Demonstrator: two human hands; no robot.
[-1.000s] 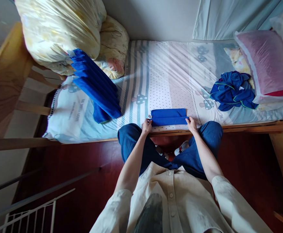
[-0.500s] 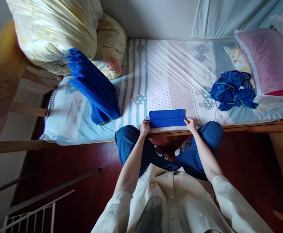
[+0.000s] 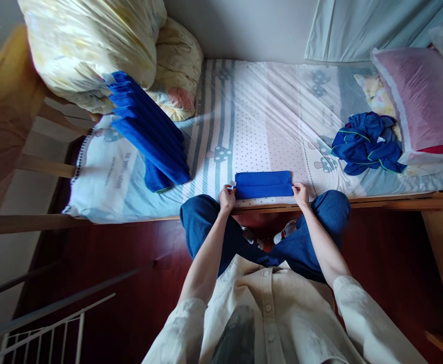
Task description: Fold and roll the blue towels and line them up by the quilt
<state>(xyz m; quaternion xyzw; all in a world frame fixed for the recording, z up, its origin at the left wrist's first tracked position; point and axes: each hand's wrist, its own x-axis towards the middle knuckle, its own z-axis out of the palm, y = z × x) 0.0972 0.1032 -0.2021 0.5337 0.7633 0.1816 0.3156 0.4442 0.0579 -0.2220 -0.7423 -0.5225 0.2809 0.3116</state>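
A folded blue cloth (image 3: 264, 184) lies flat near the front edge of the bed, a lengthwise crease across its middle. My left hand (image 3: 227, 197) pinches its left end, where a small white tag sticks out. At the opposite end, my right hand (image 3: 301, 194) pinches the corner between thumb and fingers. To the left leans a row of folded blue cloths (image 3: 149, 131), overlapping one another. A crumpled heap of blue cloth (image 3: 367, 142) with green edging rests on the right part of the bed.
The bed (image 3: 250, 116) has a patterned sheet and a wooden frame. Yellow bedding (image 3: 96, 45) is piled at the left, a pink pillow (image 3: 418, 101) at the right. A pale curtain (image 3: 343, 30) hangs behind. A white metal rack (image 3: 54, 323) stands at lower left.
Both hands keep their hold at the ends of the cloth, which stays flat on the bed. The view has shifted slightly.
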